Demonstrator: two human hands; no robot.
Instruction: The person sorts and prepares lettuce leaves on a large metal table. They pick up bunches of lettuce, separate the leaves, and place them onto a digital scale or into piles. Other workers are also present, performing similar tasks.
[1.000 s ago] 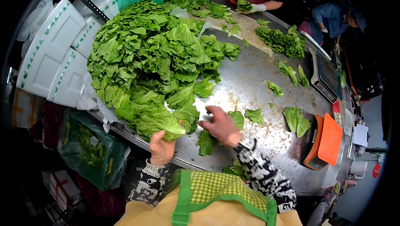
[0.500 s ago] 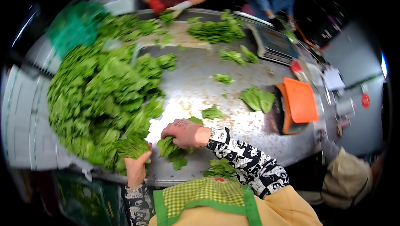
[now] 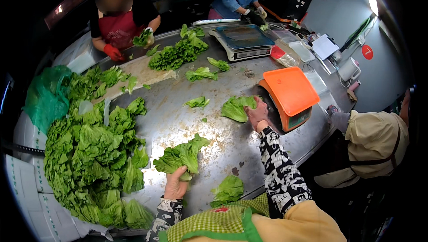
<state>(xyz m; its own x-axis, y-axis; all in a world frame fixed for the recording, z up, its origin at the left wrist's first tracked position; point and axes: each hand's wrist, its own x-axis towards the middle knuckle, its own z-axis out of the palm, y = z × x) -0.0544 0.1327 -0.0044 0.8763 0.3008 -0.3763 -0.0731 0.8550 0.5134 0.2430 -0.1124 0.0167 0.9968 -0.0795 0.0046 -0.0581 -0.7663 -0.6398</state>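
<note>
My left hand (image 3: 177, 184) is closed round the base of a bunch of green lettuce leaves (image 3: 180, 155), held above the metal table. Farther right, my right hand (image 3: 257, 111) reaches to a small bunch of lettuce leaves (image 3: 234, 109) beside the orange scale. Its fingers curl at the right edge of that bunch and are partly hidden by the leaf. A loose lettuce bunch (image 3: 228, 190) lies at the near edge by my apron. On the left is a large heap of lettuce (image 3: 93, 157).
An orange scale (image 3: 292, 92) stands right of my right hand, and another scale (image 3: 243, 39) farther back. Lettuce pieces (image 3: 197, 103) lie on the metal table (image 3: 167, 108). Across it, a person in a red apron (image 3: 118, 30) handles greens. A person in beige (image 3: 374, 139) is at right.
My view has turned right. My right hand has left the leaves near my left hand and moved right to the bunch by the orange scale. My left hand has moved away from the heap with its lettuce.
</note>
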